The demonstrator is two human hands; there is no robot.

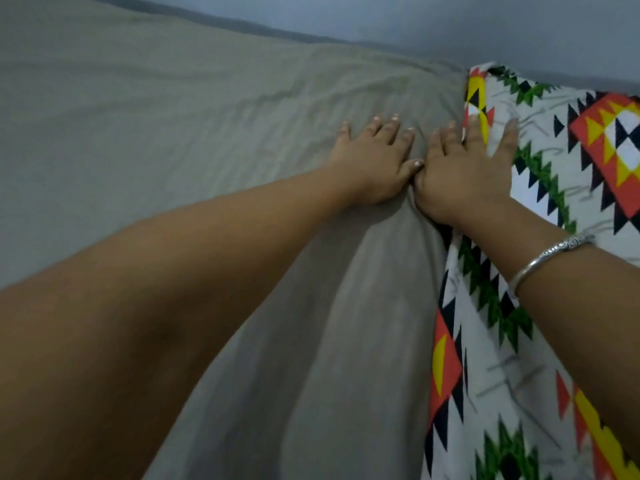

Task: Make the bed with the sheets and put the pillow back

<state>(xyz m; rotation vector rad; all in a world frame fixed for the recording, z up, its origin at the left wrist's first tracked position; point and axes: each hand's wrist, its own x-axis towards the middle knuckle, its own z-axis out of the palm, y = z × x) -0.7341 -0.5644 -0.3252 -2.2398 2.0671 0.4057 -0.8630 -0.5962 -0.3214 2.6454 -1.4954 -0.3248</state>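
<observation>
**Head view: both hands pressed flat at the seam between plain sheet and patterned cloth**

Head view. The left hand [375, 161] lies palm down on the grey-beige sheet [173, 126], fingers spread apart and gripping nothing. The right hand [471, 168], also flat with fingers splayed, straddles the border: its inner fingers rest on the sheet, its outer ones on the patterned cloth [519, 358], a white fabric printed with black, green, orange and yellow geometric figures. The two thumbs touch. A silver bangle [550, 261] circles the right wrist.

The step in hand appears to be smoothing the sheet. Shallow creases fan out beyond the fingertips, and a soft ridge runs from the hands back toward the wearer. Whether the patterned cloth is a second sheet, a cover or the pillow itself cannot be told, so the pillow's position is uncertain.

The next move probably calls for sweeping both palms outward along the creases with even pressure, keeping the patterned edge from being dragged with them.

Surface and room. The sheet covers the bed across the left and centre of the frame. Past its far edge stands a plain bluish-grey wall [450, 22], dimly lit. Nothing else of the room shows.
</observation>
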